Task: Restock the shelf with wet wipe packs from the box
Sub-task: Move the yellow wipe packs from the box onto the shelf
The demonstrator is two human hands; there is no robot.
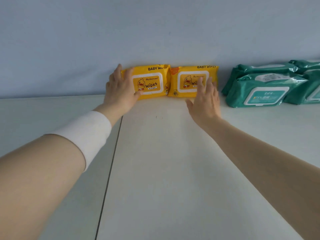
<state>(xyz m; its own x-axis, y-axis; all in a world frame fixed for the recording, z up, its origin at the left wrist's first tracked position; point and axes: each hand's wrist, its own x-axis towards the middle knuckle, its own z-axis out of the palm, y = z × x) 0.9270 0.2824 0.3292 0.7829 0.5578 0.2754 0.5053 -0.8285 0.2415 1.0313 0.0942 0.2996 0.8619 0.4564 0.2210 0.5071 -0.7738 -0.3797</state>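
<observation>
1. Upright on shelf (164, 153) against wall (155, 32): left pack (150, 82), right pack (187, 80), touching.
2. Flat on left pack's end: left hand (119, 89), fingers straight.
3. Touching right pack's front: right hand (206, 99), fingers spread.
4. Off right: green packs (263, 89).
</observation>
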